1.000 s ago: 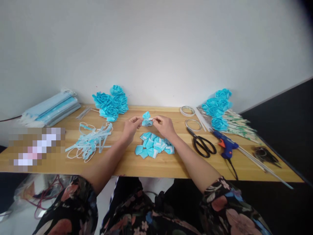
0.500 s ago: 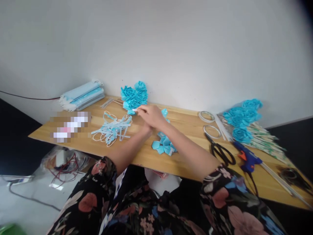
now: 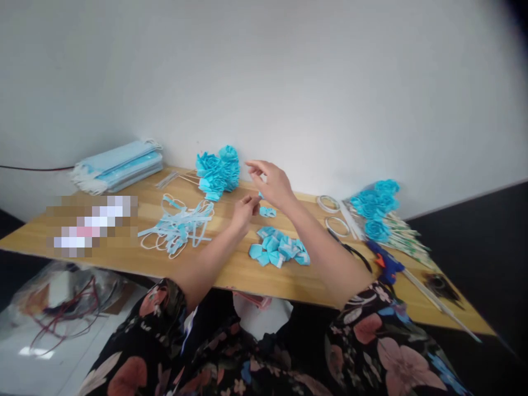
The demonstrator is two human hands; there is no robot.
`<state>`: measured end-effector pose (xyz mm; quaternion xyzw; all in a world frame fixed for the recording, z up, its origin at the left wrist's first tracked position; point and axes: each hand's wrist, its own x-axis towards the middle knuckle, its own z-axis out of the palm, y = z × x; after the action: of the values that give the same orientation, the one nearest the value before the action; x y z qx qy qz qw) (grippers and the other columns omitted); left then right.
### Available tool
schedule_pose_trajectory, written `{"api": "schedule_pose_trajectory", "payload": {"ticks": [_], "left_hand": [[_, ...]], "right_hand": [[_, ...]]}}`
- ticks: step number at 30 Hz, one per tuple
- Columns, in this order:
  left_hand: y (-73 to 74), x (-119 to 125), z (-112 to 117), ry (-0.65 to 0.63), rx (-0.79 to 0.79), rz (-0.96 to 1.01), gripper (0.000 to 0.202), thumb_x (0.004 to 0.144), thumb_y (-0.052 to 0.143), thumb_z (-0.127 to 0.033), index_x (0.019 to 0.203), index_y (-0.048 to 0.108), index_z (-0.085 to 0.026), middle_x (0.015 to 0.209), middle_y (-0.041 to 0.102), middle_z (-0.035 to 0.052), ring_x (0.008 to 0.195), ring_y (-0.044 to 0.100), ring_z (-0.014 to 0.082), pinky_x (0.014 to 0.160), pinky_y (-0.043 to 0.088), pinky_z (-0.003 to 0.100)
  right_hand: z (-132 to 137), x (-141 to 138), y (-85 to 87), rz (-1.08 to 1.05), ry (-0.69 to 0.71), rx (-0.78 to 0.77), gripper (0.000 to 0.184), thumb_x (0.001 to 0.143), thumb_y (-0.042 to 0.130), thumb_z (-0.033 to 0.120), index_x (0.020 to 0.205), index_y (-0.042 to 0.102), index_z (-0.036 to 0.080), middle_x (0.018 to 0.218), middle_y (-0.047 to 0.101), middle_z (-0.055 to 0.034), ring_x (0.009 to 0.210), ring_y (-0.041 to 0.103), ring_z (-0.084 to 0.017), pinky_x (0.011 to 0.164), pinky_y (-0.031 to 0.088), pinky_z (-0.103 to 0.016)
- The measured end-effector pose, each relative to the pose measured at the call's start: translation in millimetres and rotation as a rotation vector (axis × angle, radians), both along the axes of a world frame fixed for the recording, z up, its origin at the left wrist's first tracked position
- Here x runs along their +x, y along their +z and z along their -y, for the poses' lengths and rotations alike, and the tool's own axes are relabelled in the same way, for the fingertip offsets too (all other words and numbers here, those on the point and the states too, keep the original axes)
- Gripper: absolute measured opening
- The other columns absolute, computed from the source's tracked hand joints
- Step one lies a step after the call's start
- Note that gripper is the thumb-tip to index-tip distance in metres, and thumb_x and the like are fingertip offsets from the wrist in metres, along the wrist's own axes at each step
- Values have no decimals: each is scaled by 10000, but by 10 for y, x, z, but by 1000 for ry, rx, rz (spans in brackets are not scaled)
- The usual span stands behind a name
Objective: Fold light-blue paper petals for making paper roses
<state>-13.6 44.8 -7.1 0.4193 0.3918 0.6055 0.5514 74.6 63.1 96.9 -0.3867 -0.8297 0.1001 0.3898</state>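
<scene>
My left hand is low over the middle of the table with its fingers pinched together. Whatever lies in that pinch, if anything, is too small to make out. Small blue petal pieces lie just right of its fingertips. Above and to the right, my right hand is raised with curved fingers apart and nothing visible in them. A bunch of blue flowers stands left of the right hand, against the wall. Nearer my body, folded blue petals lie in a loose pile.
Cut mask strips and ear loops lie tangled on the left, with stacked face masks behind. At right are tape rolls, more blue flowers, a blue glue gun and partly hidden scissors.
My hands have come apart. The right hand has risen and moved right, its fingers opening, and the left hand now shows below it. The camera view has shifted a little.
</scene>
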Motion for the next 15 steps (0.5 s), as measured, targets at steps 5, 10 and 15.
{"api": "schedule_pose_trajectory", "payload": {"ticks": [5, 10, 15], "left_hand": [[14, -8, 39, -69, 33, 31, 259, 712, 663, -378, 644, 519, -173, 538, 465, -47, 505, 405, 72, 519, 306, 224], [-5, 20, 38, -114, 26, -24, 289, 696, 677, -405, 630, 511, -178, 518, 452, -52, 489, 389, 72, 507, 305, 222], [12, 21, 56, -138, 22, -66, 291, 693, 690, -426, 673, 561, -166, 523, 468, -52, 483, 382, 69, 505, 308, 215]], "right_hand": [[-42, 821, -267, -241, -202, -422, 226, 808, 569, 236, 963, 721, 174, 924, 741, -51, 815, 639, -147, 792, 499, -300], [137, 958, -482, -436, -46, -700, 256, 789, 629, 387, 880, 733, 171, 850, 738, -47, 736, 626, -115, 726, 495, -249], [169, 868, -462, -397, 11, -658, 203, 712, 663, 355, 703, 687, 153, 705, 685, -1, 692, 596, -106, 727, 467, -240]]}}
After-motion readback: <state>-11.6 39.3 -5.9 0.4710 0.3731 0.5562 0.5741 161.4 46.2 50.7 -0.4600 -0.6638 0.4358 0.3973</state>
